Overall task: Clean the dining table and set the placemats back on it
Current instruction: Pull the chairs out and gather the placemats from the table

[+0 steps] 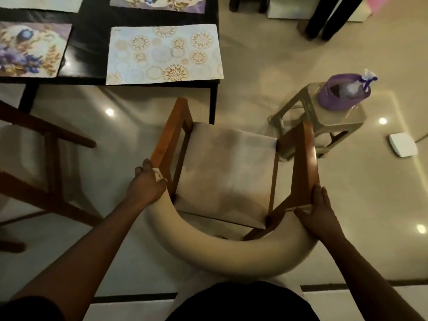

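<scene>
A dark dining table (92, 40) fills the upper left. On it lie a pale placemat with gold circles (164, 54) at the near right corner, a purple floral placemat (30, 49) to its left, and parts of two more at the far edge. Below the table stands a wooden armchair (227, 172) with a cream seat and a curved cream backrest. My left hand (147, 184) grips the left end of the backrest by the left armrest, with a bit of white cloth (159, 176) under its fingers. My right hand (320, 212) holds the right end by the right armrest.
A second wooden chair (44, 158) stands at the left. Right of the armchair, a beige plastic stool (324, 117) carries a purple basket (340, 91) with a spray bottle (368, 77) in it. A white flat device (403, 144) lies on the tiled floor. Dark furniture legs (328, 17) stand at the top right.
</scene>
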Motion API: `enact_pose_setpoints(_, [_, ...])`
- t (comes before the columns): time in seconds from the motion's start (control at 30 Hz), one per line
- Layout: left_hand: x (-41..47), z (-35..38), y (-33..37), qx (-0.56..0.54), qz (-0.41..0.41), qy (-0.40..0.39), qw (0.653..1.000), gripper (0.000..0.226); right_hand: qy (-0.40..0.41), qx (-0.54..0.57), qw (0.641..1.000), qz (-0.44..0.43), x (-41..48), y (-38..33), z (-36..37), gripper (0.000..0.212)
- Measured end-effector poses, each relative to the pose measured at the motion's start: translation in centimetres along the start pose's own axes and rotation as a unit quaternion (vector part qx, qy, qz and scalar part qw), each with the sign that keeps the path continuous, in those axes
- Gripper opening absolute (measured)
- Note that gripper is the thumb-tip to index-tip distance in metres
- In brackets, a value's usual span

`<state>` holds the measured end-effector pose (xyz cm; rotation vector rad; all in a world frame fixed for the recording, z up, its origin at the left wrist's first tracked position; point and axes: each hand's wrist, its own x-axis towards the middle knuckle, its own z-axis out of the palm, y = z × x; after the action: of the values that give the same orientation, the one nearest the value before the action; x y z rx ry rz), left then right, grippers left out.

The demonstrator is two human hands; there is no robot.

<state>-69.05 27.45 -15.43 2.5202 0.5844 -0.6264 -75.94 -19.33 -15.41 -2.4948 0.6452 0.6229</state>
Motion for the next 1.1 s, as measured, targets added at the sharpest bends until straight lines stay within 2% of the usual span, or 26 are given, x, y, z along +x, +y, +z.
enact_pose_setpoints(0.1, [1.7,-0.4,0.6,0.004,-0.003,0.023,1.0,0.053,0.004,0.047,0.999,0.022,0.9,-0.2,-0.4,0.105])
enact_pose_setpoints(0.2, [3.0,-0.7,1.1,0.02,-0.01,0.03,0.999,0.043,0.007,0.047,0.998,0.05,2.1,-0.5,-0.7,0.097])
enact_pose_setpoints(0.27, [3.5,-0.8,1.2,0.015,-0.018,0.028,0.999,0.04,0.014,0.058,0.996,0.069,2.8,-0.8,-0.7,0.082])
enact_pose_setpoints(0.37, [4.7,-0.9,1.0,-0.032,-0.058,-0.004,0.998,0.04,0.005,0.066,0.994,0.091,4.0,-1.0,-1.0,0.067])
enact_pose_setpoints(0.5, [6.6,-1.2,1.0,-0.083,-0.115,-0.067,0.988,0.047,0.002,0.066,0.992,0.107,4.9,-0.6,-1.0,0.069])
enact_pose_setpoints(0.77, [7.3,-2.1,1.1,-0.021,-0.062,-0.093,0.994,0.038,0.021,0.069,0.99,0.119,4.6,-1.0,-0.9,0.061])
enact_pose_setpoints(0.9, [8.0,-2.7,-0.2,-0.03,-0.05,-0.093,0.994,0.027,0.023,0.066,0.991,0.112,4.1,-2.2,-0.5,0.058])
enact_pose_setpoints(1.0, [8.6,-3.3,-2.2,-0.034,-0.057,-0.103,0.992,0.032,0.022,0.062,0.992,0.107,3.6,-3.3,0.3,0.057])
enact_pose_setpoints(1.1, [8.7,-4.2,-4.4,-0.05,-0.064,-0.103,0.991,0.027,0.019,0.062,0.992,0.104,2.9,-4.7,1.8,0.057])
